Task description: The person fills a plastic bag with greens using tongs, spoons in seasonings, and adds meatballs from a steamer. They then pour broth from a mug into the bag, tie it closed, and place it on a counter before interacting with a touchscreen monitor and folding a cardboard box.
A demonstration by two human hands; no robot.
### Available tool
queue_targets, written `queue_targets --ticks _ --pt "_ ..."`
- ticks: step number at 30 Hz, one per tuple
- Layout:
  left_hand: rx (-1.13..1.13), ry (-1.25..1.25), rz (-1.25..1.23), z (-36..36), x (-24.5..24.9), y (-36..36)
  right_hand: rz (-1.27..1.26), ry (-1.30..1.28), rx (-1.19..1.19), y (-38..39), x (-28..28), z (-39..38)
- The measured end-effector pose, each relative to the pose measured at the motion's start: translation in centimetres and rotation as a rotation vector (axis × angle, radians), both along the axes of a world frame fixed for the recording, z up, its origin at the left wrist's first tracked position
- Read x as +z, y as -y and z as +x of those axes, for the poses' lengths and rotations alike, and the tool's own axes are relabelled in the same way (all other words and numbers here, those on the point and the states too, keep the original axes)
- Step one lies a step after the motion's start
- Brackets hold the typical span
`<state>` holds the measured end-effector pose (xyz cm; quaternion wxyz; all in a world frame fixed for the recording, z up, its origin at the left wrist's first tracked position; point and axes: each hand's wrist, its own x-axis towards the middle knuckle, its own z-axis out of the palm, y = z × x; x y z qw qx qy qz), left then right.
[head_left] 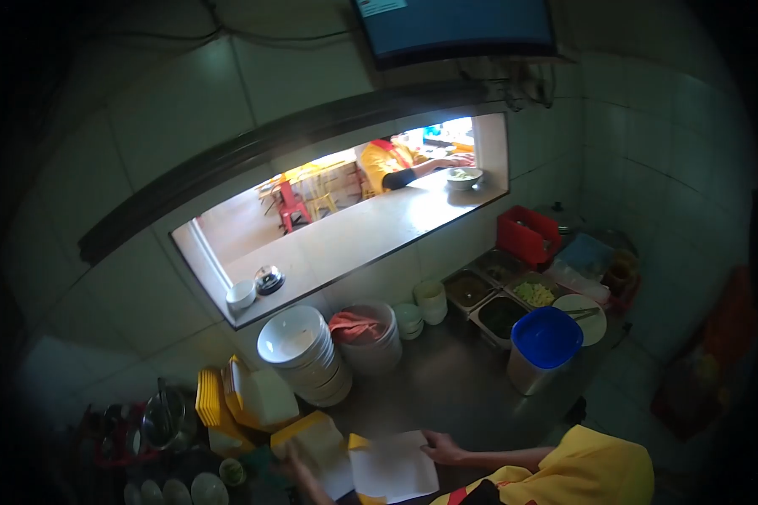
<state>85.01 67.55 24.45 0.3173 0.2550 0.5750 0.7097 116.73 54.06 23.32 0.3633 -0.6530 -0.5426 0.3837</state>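
Note:
At the bottom of the view, a folding food carton (393, 468) lies spread open, white inside with yellow edges. Its right panel has my right hand (440, 448) at the upper right corner, fingers closed over the edge. My left hand (297, 468), somewhat blurred, grips the outer side of the left panel (327, 459). Just beyond my left hand stand more cartons (265, 396), yellow outside and white inside, beside a nested yellow stack (210, 398).
Behind the cartons rise stacked white bowls (299, 337) and a bucket (379, 349) with a red cloth. A blue-lidded container (547, 337) stands right, near food trays (501, 316). Beyond the serving hatch (345, 223), a person in yellow (385, 164) is near a bowl (463, 178).

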Motion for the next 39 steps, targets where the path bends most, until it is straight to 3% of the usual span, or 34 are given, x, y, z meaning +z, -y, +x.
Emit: queue_targets --ticks 2,4,5,6,7,8,9,10,12,16,19,21,22,24,25,27,28,30,31,33,34,36,37,39 --pt "-0.270 0.032 -0.032 1.4 1.7 -0.3 0.022 0.035 -0.058 1.6 -0.1 0.8" --pt "-0.263 0.087 0.256 1.3 -3.7 -3.9 0.016 0.093 -0.090 3.1 0.0 1.8" --pt "-0.237 0.085 0.111 1.9 -2.3 -3.3 0.077 -0.004 -0.219 3.3 0.1 2.0" --pt "-0.102 -0.208 0.174 2.4 -2.8 -3.8 0.134 -0.098 -0.342 3.2 0.0 2.4" --pt "0.019 -0.540 0.008 1.2 -5.0 -4.5 0.296 -0.164 -0.328 2.4 -0.3 3.3" --pt "-0.072 -0.611 -0.145 2.0 0.2 -2.4 0.450 -0.245 -0.317 1.9 -0.4 3.7" --pt "-0.122 -0.829 -0.358 2.3 2.9 -1.3 0.433 -0.278 -0.307 1.4 0.4 3.8" --pt "0.062 -1.041 -0.103 2.9 3.0 -0.5 0.379 -0.309 -0.295 0.9 1.2 3.8" --pt "-0.019 -0.947 0.149 3.7 5.1 2.1 0.254 -0.365 -0.263 -0.1 2.5 2.8" --pt "-0.146 -1.053 0.033 5.3 6.5 7.0 0.087 -0.483 -0.221 -0.7 4.4 1.3" --pt "-0.075 -1.169 0.133 5.2 6.6 8.6 0.008 -0.581 -0.195 -1.9 5.5 0.0" --pt "-0.189 -0.727 -0.166 4.7 5.9 9.4 -0.033 -0.679 -0.193 -3.0 5.4 -1.1" --pt "-0.163 -0.787 -0.065 4.1 4.6 9.2 -0.049 -0.711 -0.185 -3.9 5.4 -1.9" --pt "-0.390 -0.396 -0.267 4.3 3.2 10.2 -0.087 -0.813 -0.178 -5.2 6.3 -3.0" --pt "-0.384 -0.388 -0.271 4.0 2.2 10.0 -0.104 -0.888 -0.174 -5.4 7.1 -3.1" --pt "-0.589 -0.604 -0.270 3.5 -0.6 9.3 -0.141 -0.979 -0.128 -6.0 9.2 -2.8" --pt "-0.600 -0.596 -0.278 3.5 -0.6 8.4 0.139 -0.083 0.222 -6.3 11.6 -1.9" --pt "-0.812 -0.796 0.006 3.8 -0.1 5.4 0.044 0.293 0.447 -7.8 16.0 -2.1" --pt "-0.824 -0.788 0.006 4.6 1.1 4.2 0.035 0.297 0.438 -8.6 16.0 -2.2" --pt "-1.077 -0.752 -0.126 6.7 4.3 2.4 0.364 0.415 0.741 -9.4 14.7 -2.8" --pt "-1.086 -0.753 -0.122 7.3 4.2 2.2 0.481 0.371 0.787 -9.4 12.7 -3.0" --pt "-1.331 -0.343 -0.336 7.9 3.6 1.1 0.264 0.552 0.686 -8.5 6.8 -2.4" --pt "-1.394 -0.207 -0.332 7.2 2.9 1.0 0.273 0.556 0.689 -7.3 6.0 -1.9" --pt "-1.283 -0.141 -0.318 5.9 1.0 2.9 0.053 0.510 0.363 -6.2 5.1 -1.2"
